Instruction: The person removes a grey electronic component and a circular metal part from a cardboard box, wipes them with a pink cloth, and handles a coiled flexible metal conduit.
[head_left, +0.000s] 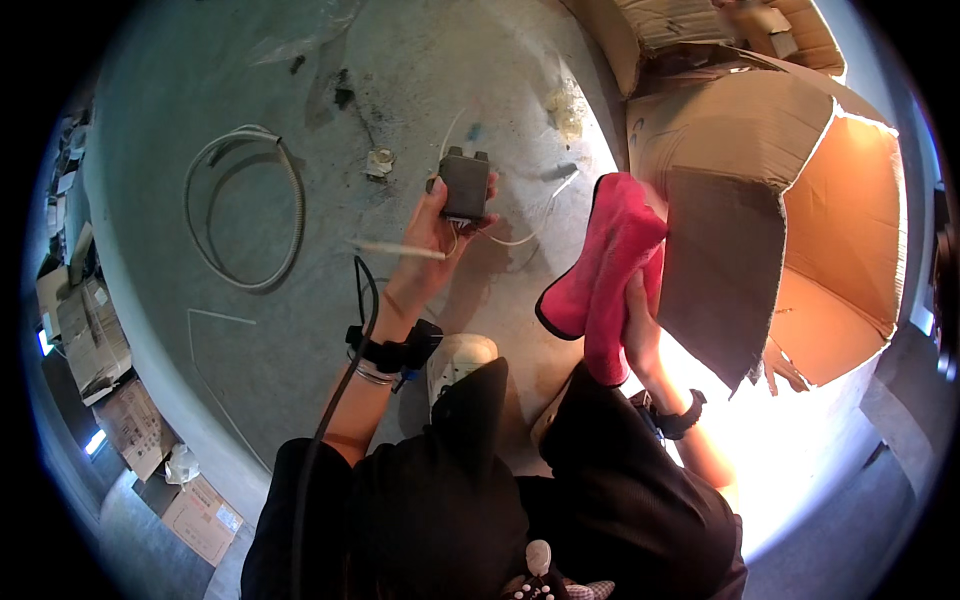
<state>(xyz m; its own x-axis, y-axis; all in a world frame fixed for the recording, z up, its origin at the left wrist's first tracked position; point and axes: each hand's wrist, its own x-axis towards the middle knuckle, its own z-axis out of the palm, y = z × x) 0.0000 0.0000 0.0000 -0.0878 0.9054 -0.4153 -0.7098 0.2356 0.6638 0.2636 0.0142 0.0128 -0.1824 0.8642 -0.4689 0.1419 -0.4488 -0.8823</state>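
Head view: both hands out ahead of the lap, over the bare concrete floor (330, 320).
Left hand (432, 228): pinching the black module housing across its width, thumb on the left side, fingertips at the right edge.
Black module housing (464, 186): left of the pink cloth, held off the floor; two tabs on the far end, pale connector-like strip on the near end.
Housing grip tip: edge hold looks right, leaves the broad face exposed; steady it without squeezing the near end.
Pale lead (518, 241): curves off right from the near end. Best left slack, not snagged or pulled.
Pale tube (405, 249): lies across the left wrist area; attachment unclear. Worth checking it's free before turning the housing.
Right hand (641, 325): closed on the near part of the pink cloth, some fingers hidden behind it.
Pink cloth (606, 262): dark-edged, bunched long, just beside the cardboard box (725, 250) on the right. Far end hangs loose.
Cloth tip: gather the loose end into the palm; a compact pad should control better and not catch the lead.
Black cable (374, 305): runs along the left forearm; route it clear of both hands.
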